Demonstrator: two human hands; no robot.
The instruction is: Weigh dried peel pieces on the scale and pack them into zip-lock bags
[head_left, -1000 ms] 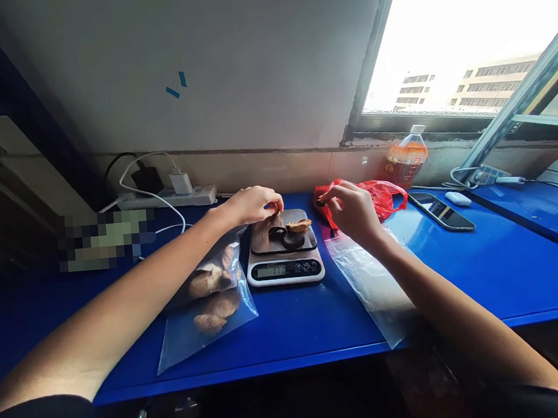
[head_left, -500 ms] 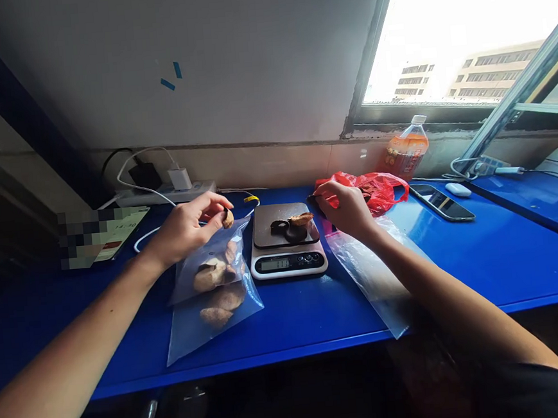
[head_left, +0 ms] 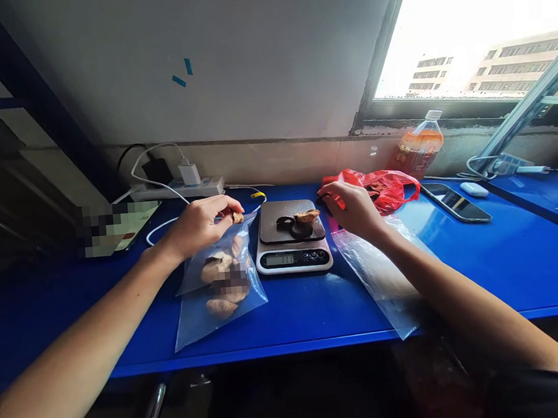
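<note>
Step, as judged: weighing on scale; left hand pinches tan piece, right hand apparently pinches dark piece. Next move requires controlled release.

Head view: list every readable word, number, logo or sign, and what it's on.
"111" on the scale display; can't tell if there's a decimal point.
":30" on the tablet screen; the digits before it are hidden by pixelation.
Scale buttons: markings too small to read.
Bottle label: print too blurred to read.
No other legible text.
</note>
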